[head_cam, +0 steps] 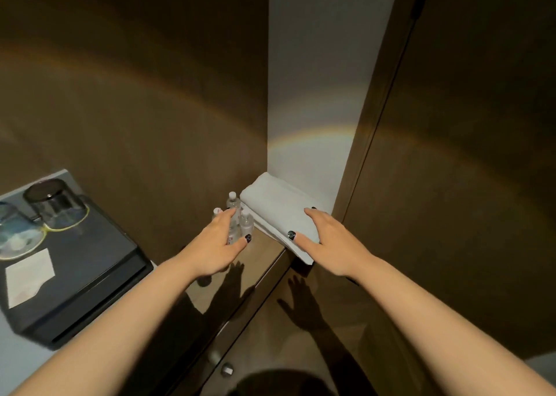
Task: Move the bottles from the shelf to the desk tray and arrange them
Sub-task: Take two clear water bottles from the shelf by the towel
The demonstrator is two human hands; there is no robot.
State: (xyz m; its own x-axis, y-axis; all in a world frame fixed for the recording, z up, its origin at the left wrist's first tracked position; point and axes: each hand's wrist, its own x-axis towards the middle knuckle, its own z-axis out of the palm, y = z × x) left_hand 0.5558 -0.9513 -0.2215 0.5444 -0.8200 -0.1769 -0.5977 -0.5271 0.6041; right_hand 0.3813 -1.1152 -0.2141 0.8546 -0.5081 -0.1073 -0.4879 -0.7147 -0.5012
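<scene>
Left hand (221,245): fingers spread, reaching around the bottles; grip not confirmed.
Right hand (326,242): open, flat on folded white towel (276,207).
Bottles (233,201): three small, clear, white-capped, upright on shelf (258,263), just left of towel.
Desk tray (87,263): dark, at left, carrying glass kettle (55,203).

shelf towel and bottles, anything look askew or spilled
No spill shows. The folded white towel juts past the shelf front edge under the right hand. The bottles stand upright by the left hand.
</scene>
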